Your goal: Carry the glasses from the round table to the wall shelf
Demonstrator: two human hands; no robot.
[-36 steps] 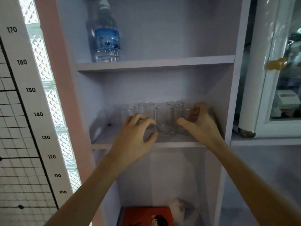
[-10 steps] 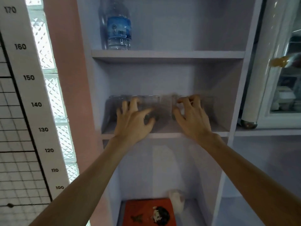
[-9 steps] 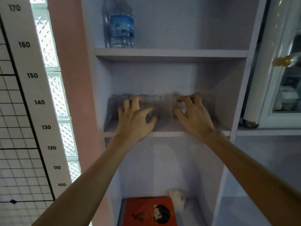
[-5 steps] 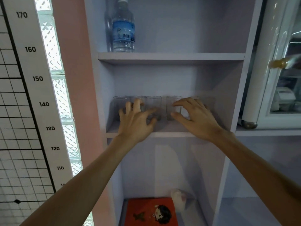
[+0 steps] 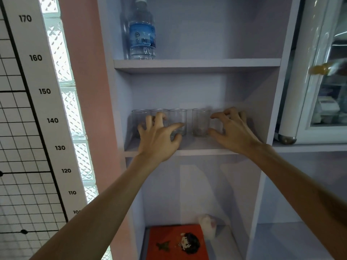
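Several clear glasses stand in a row at the back of the middle board of the pale wall shelf. My left hand lies spread over the left ones, its thumb against the third glass. Free of both hands, a fourth glass stands just right of it. My right hand is curled like a claw further right, with a faint glass showing between its thumb and forefinger. Neither hand lifts a glass off the board.
A water bottle stands on the board above. An orange book and a small white object lie on the bottom board. A glass-door cooler is to the right, a height chart to the left.
The glasses, once bunched together, now stand in a row at the back of the board. My right hand has slid right and uncovered the fourth glass. My left hand has stayed on the left glasses.
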